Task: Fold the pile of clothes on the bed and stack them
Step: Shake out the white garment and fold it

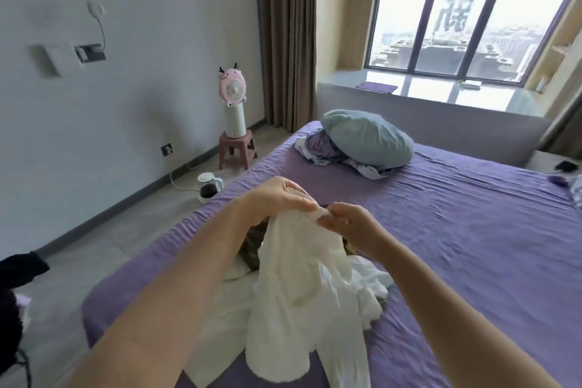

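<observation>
white garment (293,264): lifted above the bed's (472,230) near left corner, hem trailing onto the pile of clothes (362,287) there. left hand (277,198) and right hand (349,220): fingers curled, pinching its top edge close together (likely hunting a seam or shoulder to shake it flat before folding). pillow (368,138): far edge, on crumpled bedding. no folded stack visible yet.

Domestic bedroom. Bed (472,230) with purple sheet; pillow (368,137) at its far end; curtained window (466,25) beyond the bed; kettle (208,187) on floor left of the bed.
</observation>
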The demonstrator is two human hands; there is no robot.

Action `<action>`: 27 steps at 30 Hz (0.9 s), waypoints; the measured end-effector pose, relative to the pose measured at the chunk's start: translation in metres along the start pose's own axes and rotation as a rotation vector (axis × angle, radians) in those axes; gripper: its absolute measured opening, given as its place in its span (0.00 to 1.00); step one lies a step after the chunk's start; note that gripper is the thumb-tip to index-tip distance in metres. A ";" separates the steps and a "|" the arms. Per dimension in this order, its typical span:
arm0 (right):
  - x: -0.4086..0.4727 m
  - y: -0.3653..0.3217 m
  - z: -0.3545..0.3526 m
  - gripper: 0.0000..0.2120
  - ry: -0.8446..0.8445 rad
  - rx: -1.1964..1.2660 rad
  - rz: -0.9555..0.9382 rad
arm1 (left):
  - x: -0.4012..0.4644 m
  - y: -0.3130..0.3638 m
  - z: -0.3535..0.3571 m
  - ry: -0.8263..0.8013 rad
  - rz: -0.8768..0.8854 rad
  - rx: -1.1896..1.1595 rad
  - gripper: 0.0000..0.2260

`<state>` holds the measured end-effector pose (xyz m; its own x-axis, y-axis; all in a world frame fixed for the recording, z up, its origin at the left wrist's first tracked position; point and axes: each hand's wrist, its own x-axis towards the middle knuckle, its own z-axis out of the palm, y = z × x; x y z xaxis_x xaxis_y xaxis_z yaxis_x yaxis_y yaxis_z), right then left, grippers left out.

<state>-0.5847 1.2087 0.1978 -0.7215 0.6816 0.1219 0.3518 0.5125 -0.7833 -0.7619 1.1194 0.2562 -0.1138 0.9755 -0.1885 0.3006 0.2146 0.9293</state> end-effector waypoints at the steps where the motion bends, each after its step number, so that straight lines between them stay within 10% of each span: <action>1: -0.011 -0.001 -0.014 0.11 0.040 -0.003 0.018 | -0.002 0.008 0.011 0.004 0.018 0.027 0.04; 7: -0.065 -0.013 -0.098 0.06 0.346 -0.180 -0.014 | -0.011 0.037 0.074 0.060 0.041 0.408 0.05; 27: -0.191 0.013 -0.208 0.08 0.709 -0.261 0.326 | -0.007 0.062 0.097 0.076 0.155 0.338 0.11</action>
<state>-0.3186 1.1937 0.2913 -0.0420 0.9403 0.3377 0.6688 0.2776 -0.6897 -0.6504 1.1303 0.2845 -0.1085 0.9939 -0.0179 0.6134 0.0811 0.7856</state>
